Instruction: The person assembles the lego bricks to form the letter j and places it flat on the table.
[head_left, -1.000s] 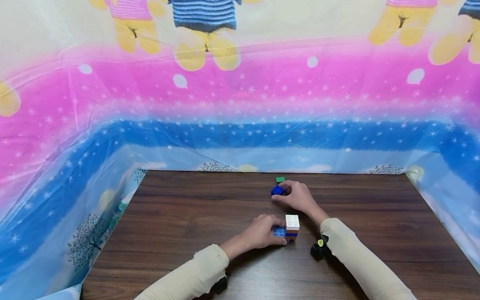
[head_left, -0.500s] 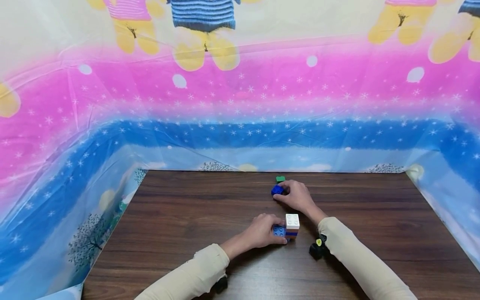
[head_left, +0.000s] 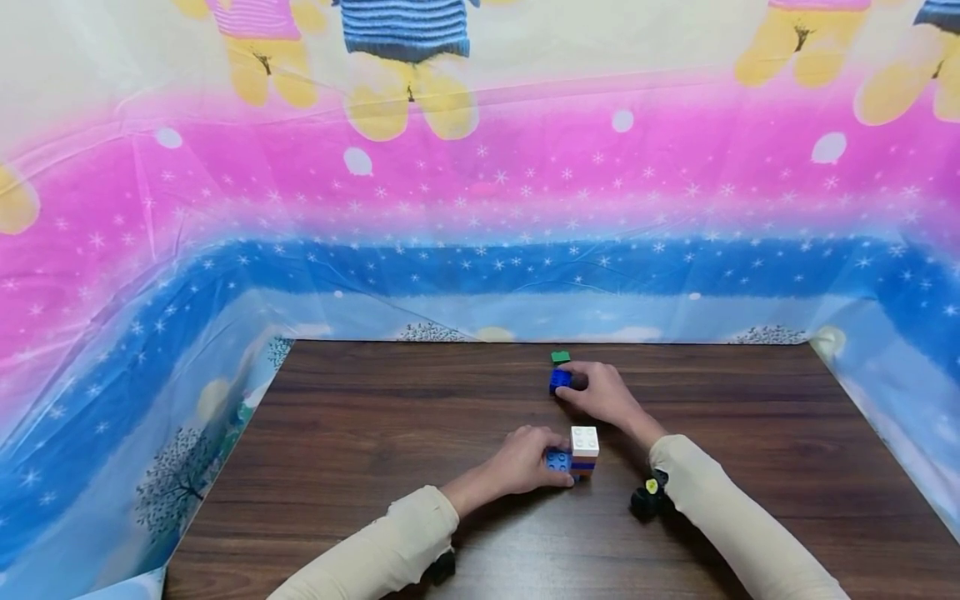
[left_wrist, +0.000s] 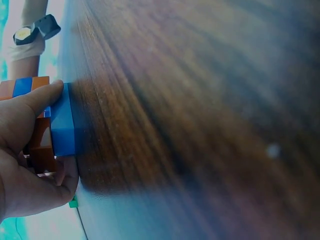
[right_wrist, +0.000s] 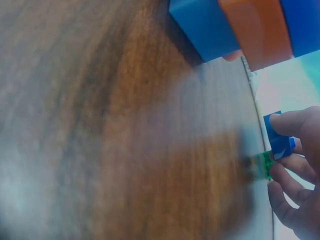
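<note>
In the head view my left hand (head_left: 528,461) grips the light blue brick (head_left: 557,461) at the bottom of a stack. Orange and dark blue layers rise from its right part, topped by a white brick (head_left: 584,440). The left wrist view shows thumb and fingers on either side of the light blue base (left_wrist: 63,127), which stands on the table. Farther back, my right hand (head_left: 603,393) pinches a dark blue brick (head_left: 559,381) between thumb and fingers, its studs facing up. Just beyond lies a green brick (head_left: 560,357), partly behind the fingers in the right wrist view.
The brown wooden table (head_left: 375,417) ends at a printed cloth (head_left: 480,275) hung along its back and sides. A black wrist camera (head_left: 647,500) sits under the right sleeve, right of the stack; another (head_left: 442,567) is under the left sleeve.
My right hand has shifted slightly right, and the dark blue brick in it has turned from a slant to nearly square. The left hand and the stack stay in place.
</note>
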